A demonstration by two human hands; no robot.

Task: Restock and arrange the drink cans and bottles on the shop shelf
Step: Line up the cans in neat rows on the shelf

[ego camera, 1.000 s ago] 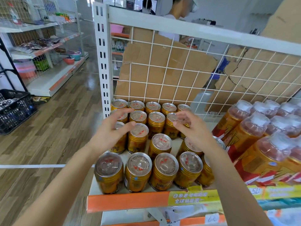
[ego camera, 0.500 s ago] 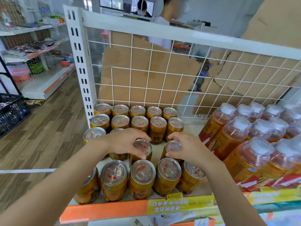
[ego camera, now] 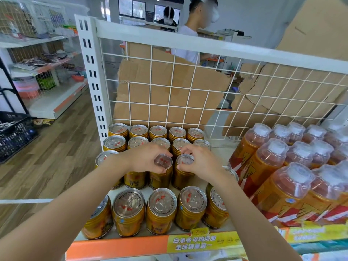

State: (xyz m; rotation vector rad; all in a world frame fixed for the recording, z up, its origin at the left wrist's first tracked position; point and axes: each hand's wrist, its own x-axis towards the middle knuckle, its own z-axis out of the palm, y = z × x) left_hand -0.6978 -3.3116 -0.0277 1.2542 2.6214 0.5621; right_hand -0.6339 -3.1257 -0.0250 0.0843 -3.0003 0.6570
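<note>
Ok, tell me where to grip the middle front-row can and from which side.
Take the middle front-row can by its lid rim, pinching straight down from above. It stands upright with neighbouring cans close on both sides, so its walls look hard to reach; the top is free.

The left hand (ego camera: 145,159), gripping the centre-left can (ego camera: 163,162) by its top, covered that lid's far rim and the whole top of the neighbouring can (ego camera: 134,178). The right hand (ego camera: 199,161), holding the centre-right can (ego camera: 185,159), hid the lid's right side. Behind its wrist only a sliver of another lid (ego camera: 231,172) showed. The left forearm masked part of the near-left can (ego camera: 99,217). The bottles (ego camera: 282,185) ran off the right edge and the black basket (ego camera: 15,136) off the left. Lid lettering was too small to read.
</note>
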